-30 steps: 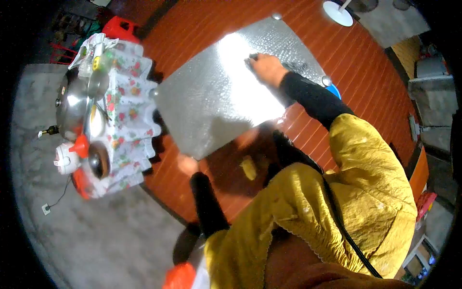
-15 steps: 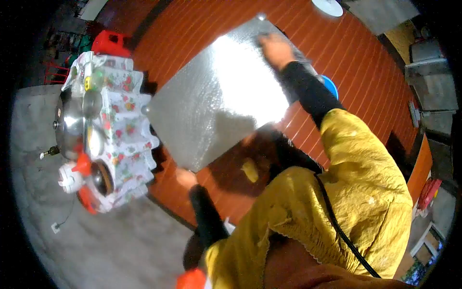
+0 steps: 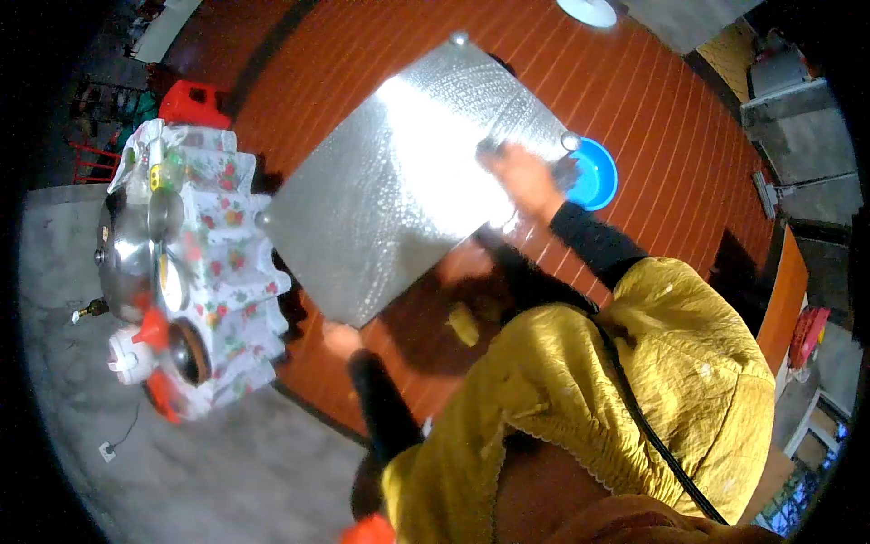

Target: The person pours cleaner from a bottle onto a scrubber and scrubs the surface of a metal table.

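Observation:
A silvery square tabletop (image 3: 335, 199) tilts in front of me, wet and streaked, with rounded knobs at its corners and a bright glare across the middle. My left hand (image 3: 343, 340) is closed around its near corner. Toward the right edge, my right hand (image 3: 526, 181) presses a small dark pad (image 3: 489, 147) onto the surface; the fingers mostly cover it, and its exact kind does not show. Just beyond that hand, a blue basin (image 3: 600, 177) stands on the floor. Below the tabletop's near edge lies a yellowish piece (image 3: 463, 324).
To the left, a table with a flowered cloth (image 3: 227, 236) bears a large lidded pot (image 3: 127, 245), bowls and a red funnel (image 3: 152, 328). A red container (image 3: 195, 104) stands behind it. A white round object (image 3: 589, 11) lies on the red-brown floor (image 3: 662, 118).
My right hand has slid down across the tabletop, toward me, with the dark pad. The blue basin shows more fully. My left hand stays at the near corner.

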The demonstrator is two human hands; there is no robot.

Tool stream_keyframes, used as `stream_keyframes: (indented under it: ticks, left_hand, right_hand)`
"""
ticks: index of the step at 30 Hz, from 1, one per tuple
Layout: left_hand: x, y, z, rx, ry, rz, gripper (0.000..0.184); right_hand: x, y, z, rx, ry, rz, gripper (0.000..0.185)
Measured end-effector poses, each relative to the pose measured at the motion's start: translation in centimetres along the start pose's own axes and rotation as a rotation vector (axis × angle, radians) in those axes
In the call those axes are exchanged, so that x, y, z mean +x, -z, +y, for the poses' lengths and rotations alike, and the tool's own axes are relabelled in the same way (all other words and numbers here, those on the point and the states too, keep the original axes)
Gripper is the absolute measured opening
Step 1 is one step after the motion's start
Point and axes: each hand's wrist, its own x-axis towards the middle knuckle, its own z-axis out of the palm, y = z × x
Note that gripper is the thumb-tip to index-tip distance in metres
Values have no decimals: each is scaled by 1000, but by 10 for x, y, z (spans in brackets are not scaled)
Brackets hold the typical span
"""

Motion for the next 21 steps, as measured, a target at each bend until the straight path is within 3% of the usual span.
stream_keyframes:
  ticks: [1,2,3,4,5,7,8,9,10,13,14,17,19,21]
  left_hand:
    - [-1,2,1,-19,37,-26,41]
    - [-1,4,3,-36,74,-52,38]
    - [0,15,15,-40,76,-53,38]
    - [1,26,28,152,44,-190,32]
    - [0,29,34,339,9,-328,40]
    - [4,15,16,164,54,-218,37]
    - [2,13,17,164,-37,-118,27]
    - [-3,8,10,168,-124,-31,29]
    - [-3,-1,-4,91,17,-120,31]
    - [1,0,4,239,2,-227,34]
    - [2,-18,-5,137,96,-99,35]
    - [4,-3,0,140,-11,-171,36]
    - [8,-2,-2,208,-33,-165,36]
    - [7,1,3,270,-50,-173,36]
  right_hand:
    - [6,9,28,-89,-97,61,25]
    - [11,11,72,-170,-55,218,26]
    - [14,35,79,-160,-194,194,29]
    - [12,32,82,-149,-213,168,32]
    - [6,23,78,-169,-128,217,32]
    - [2,15,74,-118,-191,285,33]
    - [0,13,73,-110,-214,292,34]
    - [-6,13,67,-107,-238,286,35]
    - [-13,15,62,-126,-200,241,35]
    - [-27,5,12,-75,-185,103,35]
    - [-31,-2,-9,-57,-84,88,35]
    - [-40,-23,-68,36,147,6,33]
    - [-44,-24,-58,46,217,55,34]
    - [-40,-18,-8,-72,80,105,36]
